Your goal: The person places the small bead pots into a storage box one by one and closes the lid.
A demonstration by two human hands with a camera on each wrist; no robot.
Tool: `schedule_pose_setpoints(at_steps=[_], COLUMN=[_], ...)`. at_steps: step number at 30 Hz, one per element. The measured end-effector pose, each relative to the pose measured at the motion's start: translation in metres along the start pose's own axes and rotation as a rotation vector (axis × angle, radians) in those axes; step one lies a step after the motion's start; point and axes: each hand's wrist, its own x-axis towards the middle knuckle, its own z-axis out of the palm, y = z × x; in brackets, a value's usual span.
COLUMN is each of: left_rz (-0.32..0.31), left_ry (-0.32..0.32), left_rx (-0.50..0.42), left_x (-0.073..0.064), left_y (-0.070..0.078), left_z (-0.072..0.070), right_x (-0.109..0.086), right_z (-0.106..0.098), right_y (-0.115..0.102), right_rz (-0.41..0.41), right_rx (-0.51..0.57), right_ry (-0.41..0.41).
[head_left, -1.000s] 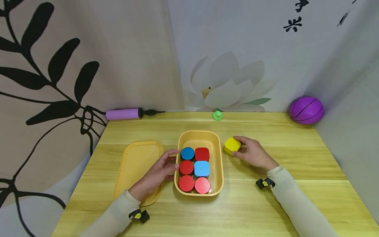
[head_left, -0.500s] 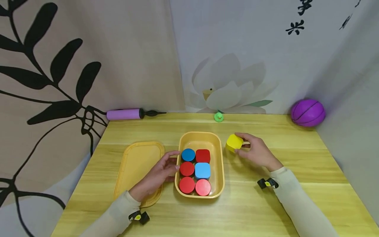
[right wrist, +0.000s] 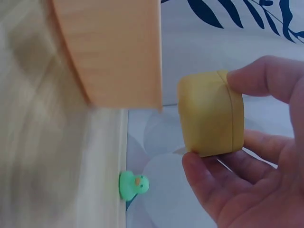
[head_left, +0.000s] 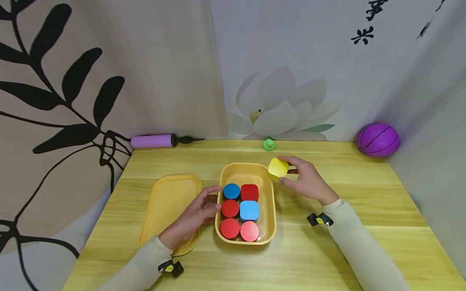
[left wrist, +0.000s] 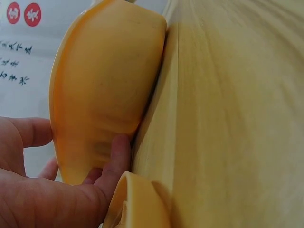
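A yellow-orange rectangular tub (head_left: 245, 173) holds several small round and square pieces, among them a dark blue round one (head_left: 231, 191), a red square one (head_left: 249, 192) and a light blue square one (head_left: 249, 210). My left hand (head_left: 193, 216) rests against the tub's left side, its fingers on the outer wall (left wrist: 104, 85) in the left wrist view. Between thumb and fingertips, my right hand (head_left: 307, 180) pinches a small yellow box (head_left: 278, 167) with rounded corners. That box is raised at the tub's far right corner; a lid seam shows on it in the right wrist view.
A flat yellow lid (head_left: 169, 202) lies left of the tub, partly under the left hand. Along the back edge sit a purple hand pump (head_left: 153, 141), a green toy duck (head_left: 269, 144) and a purple ball (head_left: 378, 140). Cloth hangs behind the wooden table (head_left: 327, 250).
My right hand has lifted the yellow box off the table at the right and carried it left to the tub's far right corner. The left hand has stayed at the tub's side.
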Motion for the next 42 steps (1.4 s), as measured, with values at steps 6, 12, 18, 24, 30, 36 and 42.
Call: schedule_pose_setpoints(at_steps=[6, 12, 18, 24, 30, 36, 42], left_rz=[0.013, 0.008, 0.0, -0.003, -0.01, -0.004, -0.003], left_ry=[-0.007, -0.009, -0.002, 0.0, 0.004, -0.007, -0.016], left_rx=[-0.005, -0.006, 0.001, -0.003, -0.007, 0.0, -0.002], left_x=[0.0, 0.001, 0.002, 0.002, 0.001, 0.001, 0.001], left_y=[0.0, 0.0, 0.001, 0.001, 0.0, 0.002, 0.001], left_z=[0.0, 0.0, 0.0, 0.0, 0.001, 0.0, 0.0], right_x=[0.017, 0.035, 0.051, 0.058, 0.059, 0.059, 0.057], right_z=[0.011, 0.024, 0.039, 0.055, 0.07, 0.075, 0.078], right_y=[-0.011, -0.021, -0.023, -0.023, -0.022, -0.023, -0.026], right_rz=[-0.046, -0.063, -0.089, -0.098, -0.107, -0.138, -0.13], right_rx=[-0.013, 0.0, 0.011, 0.016, 0.013, -0.066, -0.171], right_ry=[-0.011, -0.053, -0.1, -0.12, -0.15, -0.151, -0.183])
